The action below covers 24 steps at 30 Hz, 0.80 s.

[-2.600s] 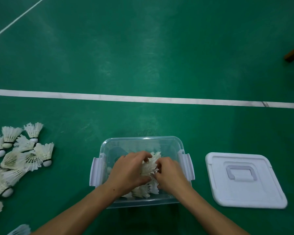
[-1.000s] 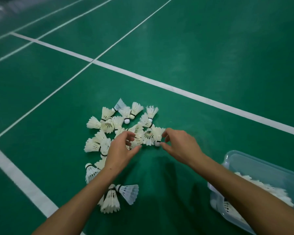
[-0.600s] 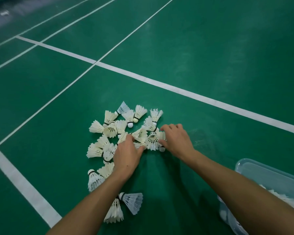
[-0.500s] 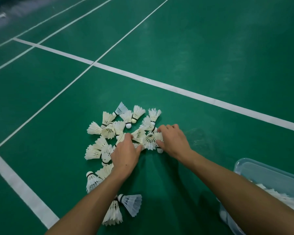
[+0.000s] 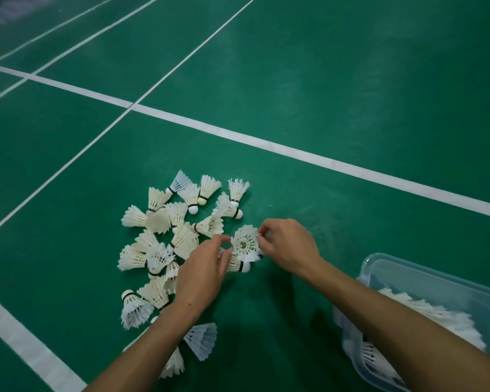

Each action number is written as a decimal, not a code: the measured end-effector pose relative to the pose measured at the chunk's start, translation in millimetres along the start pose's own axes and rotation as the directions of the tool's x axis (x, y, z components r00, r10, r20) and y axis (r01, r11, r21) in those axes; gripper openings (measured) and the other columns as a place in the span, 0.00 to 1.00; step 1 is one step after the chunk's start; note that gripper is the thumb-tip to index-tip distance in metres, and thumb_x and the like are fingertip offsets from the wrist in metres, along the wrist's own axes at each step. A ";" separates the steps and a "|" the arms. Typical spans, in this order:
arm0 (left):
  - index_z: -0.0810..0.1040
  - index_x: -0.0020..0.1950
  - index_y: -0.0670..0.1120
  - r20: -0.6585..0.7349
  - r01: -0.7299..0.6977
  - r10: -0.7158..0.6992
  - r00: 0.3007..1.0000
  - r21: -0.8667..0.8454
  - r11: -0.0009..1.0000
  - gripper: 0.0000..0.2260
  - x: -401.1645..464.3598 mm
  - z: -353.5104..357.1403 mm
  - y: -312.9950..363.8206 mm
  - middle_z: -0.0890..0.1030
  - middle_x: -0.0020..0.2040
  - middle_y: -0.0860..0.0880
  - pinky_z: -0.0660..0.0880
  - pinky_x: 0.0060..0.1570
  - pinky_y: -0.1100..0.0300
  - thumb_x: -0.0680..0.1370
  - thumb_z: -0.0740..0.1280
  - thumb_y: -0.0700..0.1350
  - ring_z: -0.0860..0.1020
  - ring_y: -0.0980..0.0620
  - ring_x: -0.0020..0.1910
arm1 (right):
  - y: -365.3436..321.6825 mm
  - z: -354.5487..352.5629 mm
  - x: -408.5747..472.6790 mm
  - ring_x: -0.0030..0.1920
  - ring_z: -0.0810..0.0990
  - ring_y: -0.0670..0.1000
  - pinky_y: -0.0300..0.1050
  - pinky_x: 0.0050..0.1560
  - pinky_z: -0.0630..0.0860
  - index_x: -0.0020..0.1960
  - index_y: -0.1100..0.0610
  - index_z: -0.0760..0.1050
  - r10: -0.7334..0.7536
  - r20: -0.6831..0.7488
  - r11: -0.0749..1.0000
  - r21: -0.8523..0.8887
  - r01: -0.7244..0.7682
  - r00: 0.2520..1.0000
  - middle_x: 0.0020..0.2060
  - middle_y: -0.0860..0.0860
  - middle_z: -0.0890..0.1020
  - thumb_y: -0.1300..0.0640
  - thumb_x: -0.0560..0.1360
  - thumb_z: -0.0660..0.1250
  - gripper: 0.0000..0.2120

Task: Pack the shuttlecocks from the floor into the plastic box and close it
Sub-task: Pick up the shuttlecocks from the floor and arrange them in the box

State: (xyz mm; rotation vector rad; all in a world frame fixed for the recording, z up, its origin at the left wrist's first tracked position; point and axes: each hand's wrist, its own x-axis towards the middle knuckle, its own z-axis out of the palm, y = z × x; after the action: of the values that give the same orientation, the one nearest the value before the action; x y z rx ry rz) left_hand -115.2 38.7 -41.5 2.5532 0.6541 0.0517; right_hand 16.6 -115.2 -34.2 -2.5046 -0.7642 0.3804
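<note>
Head view: the right hand (image 5: 287,247) pinches a white feathered shuttlecock (image 5: 245,244) by its skirt rim — open end facing the camera, long axis pointing away. The left hand (image 5: 203,274) holds another shuttlecock (image 5: 238,264) — cork rightward, beside the clear plastic box (image 5: 436,284).

A pile of shuttlecocks (image 5: 176,239) lies on the floor (image 5: 351,80) at left centre. The plastic box (image 5: 425,281) sits at the near right, holding more. Both hands meet between them, at the pile's right edge.

White court lines (image 5: 309,154) cross the green floor (image 5: 351,66).
</note>
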 end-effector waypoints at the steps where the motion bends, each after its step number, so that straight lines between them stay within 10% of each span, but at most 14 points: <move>1: 0.78 0.66 0.53 0.011 -0.020 0.020 1.000 -0.047 0.999 0.14 -3.4 -2.0 6.2 0.82 0.52 0.57 0.83 0.44 0.55 0.83 0.65 0.56 0.80 0.61 0.44 | 1.0 -9.2 -9.1 0.48 0.84 0.53 0.47 0.42 0.77 0.52 0.50 0.83 0.000 -0.015 1.000 -0.004 0.000 1.000 0.45 0.47 0.88 0.48 0.79 0.67 0.09; 7: 0.86 0.58 0.48 -0.085 -0.111 0.086 0.993 -0.351 0.930 0.11 -31.1 -28.9 72.8 0.82 0.40 0.62 0.80 0.41 0.63 0.80 0.70 0.51 0.82 0.58 0.41 | 2.4 -67.4 -70.1 0.44 0.84 0.50 0.47 0.43 0.80 0.52 0.49 0.84 -0.035 -0.175 0.998 -0.055 0.026 0.984 0.44 0.46 0.87 0.47 0.80 0.67 0.09; 14: 0.76 0.30 0.49 -0.114 -0.359 0.341 0.933 -0.235 0.903 0.21 -51.9 -33.6 159.2 0.71 0.23 0.51 0.64 0.26 0.58 0.82 0.68 0.54 0.64 0.53 0.23 | 31.2 -138.7 -148.1 0.42 0.81 0.46 0.48 0.43 0.82 0.50 0.50 0.84 -0.074 -0.333 0.991 -0.127 0.033 0.940 0.42 0.44 0.86 0.48 0.81 0.69 0.07; 24: 0.80 0.33 0.45 -0.158 -0.495 0.469 0.869 -0.268 0.827 0.20 -67.1 -3.7 215.8 0.74 0.25 0.51 0.67 0.28 0.58 0.82 0.68 0.51 0.70 0.48 0.25 | 140.9 -201.4 -249.6 0.43 0.84 0.40 0.49 0.50 0.85 0.63 0.45 0.84 0.304 -0.367 0.952 0.159 -0.263 0.879 0.48 0.41 0.87 0.53 0.79 0.73 0.13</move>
State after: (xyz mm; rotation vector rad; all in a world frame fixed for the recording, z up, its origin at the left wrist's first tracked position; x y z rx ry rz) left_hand -79.8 -154.4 70.5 2.3579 0.0013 0.4060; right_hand -42.2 -437.3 90.4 -2.4807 -0.2124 0.0109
